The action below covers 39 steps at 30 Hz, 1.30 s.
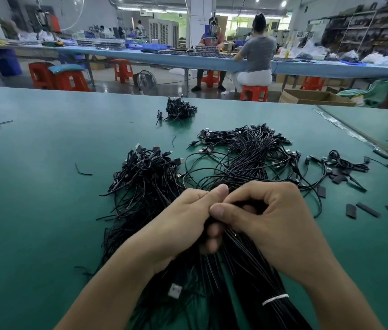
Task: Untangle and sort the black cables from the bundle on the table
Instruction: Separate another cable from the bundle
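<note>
Left hand (183,225) and right hand (271,217) pinch thin, glossy black cables (243,263) from a tangled bundle (243,160).

The left hand (183,222) and right hand (266,217) are covering the gripped section of the cable bundle (243,277), whose lower end is running off the bottom edge of the frame.

Bare left hand (183,223), right hand (275,217); nails (217,211) seemingly short

Bright, even light from far ceiling lamps (283,4), soft shadows on the green table (33,186), wide-angle bending at the edges, far background slightly blurred.
</note>
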Tool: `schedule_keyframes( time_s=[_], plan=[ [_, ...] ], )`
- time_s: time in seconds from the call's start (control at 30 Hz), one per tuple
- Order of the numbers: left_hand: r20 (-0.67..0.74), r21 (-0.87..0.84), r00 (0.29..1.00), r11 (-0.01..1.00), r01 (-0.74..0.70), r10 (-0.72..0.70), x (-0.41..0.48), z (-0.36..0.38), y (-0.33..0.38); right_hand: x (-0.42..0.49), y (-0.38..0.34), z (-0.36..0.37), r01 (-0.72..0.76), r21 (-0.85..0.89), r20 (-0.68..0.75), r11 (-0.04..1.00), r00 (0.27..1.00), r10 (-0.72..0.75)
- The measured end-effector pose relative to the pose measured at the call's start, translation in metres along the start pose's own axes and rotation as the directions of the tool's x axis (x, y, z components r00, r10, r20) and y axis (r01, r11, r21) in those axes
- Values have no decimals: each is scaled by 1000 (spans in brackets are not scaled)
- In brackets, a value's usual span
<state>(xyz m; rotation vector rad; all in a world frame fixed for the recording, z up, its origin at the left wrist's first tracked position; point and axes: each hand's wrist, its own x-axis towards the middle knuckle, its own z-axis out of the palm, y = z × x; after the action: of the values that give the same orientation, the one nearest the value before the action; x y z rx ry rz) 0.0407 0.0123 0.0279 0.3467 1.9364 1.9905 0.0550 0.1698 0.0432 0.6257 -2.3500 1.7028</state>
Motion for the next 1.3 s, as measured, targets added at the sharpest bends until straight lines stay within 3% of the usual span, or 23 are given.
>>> schedule_keyframes(
  time_s=[0.17,0.3,0.4,0.47,0.53,0.6,0.7,0.77,0.83,0.93,1.0,1.07,1.2,1.3],
  plan=[
    [140,-126,986,986,108,-90,-5,-7,9,3,2,9,34,60,-203,998,979,-21],
    [216,-409,976,909,76,15,-7,-13,19,5,5,8,-51,31,-234,998,971,57],
    [119,-699,978,714,-41,173,-7,-15,25,4,7,9,-88,-98,-169,991,983,70],
    [-50,-775,979,611,-163,198,-4,-13,25,2,6,13,-71,-178,-100,981,994,53],
    [-232,-723,948,613,-318,218,1,-12,21,1,3,16,-34,-228,-13,973,999,31],
    [-319,-613,902,663,-430,291,6,-12,15,0,0,18,10,-279,63,960,998,8],
    [-460,-187,786,821,-540,413,11,-9,2,-2,-3,17,31,-386,132,922,991,22],
    [-459,179,728,855,-486,510,12,-6,-6,-3,-5,16,39,-416,153,909,988,27],
    [-382,338,785,864,-372,487,12,-3,-8,-4,-8,14,58,-409,121,911,993,-9],
    [-251,333,930,926,-178,268,4,-1,-2,-2,-7,5,55,-320,25,946,998,-50],
    [-133,164,984,982,-96,118,1,1,3,-1,-6,1,42,-236,20,971,999,-39],
    [-86,65,994,996,-56,62,-1,3,6,1,-5,0,41,-137,25,990,999,-38],
    [-13,13,999,999,-37,37,-3,0,8,4,2,0,-2,-14,-126,1000,992,0],
    [81,-69,996,997,-32,37,-5,-5,7,3,4,-2,-67,126,13,990,998,66]
  ],
)
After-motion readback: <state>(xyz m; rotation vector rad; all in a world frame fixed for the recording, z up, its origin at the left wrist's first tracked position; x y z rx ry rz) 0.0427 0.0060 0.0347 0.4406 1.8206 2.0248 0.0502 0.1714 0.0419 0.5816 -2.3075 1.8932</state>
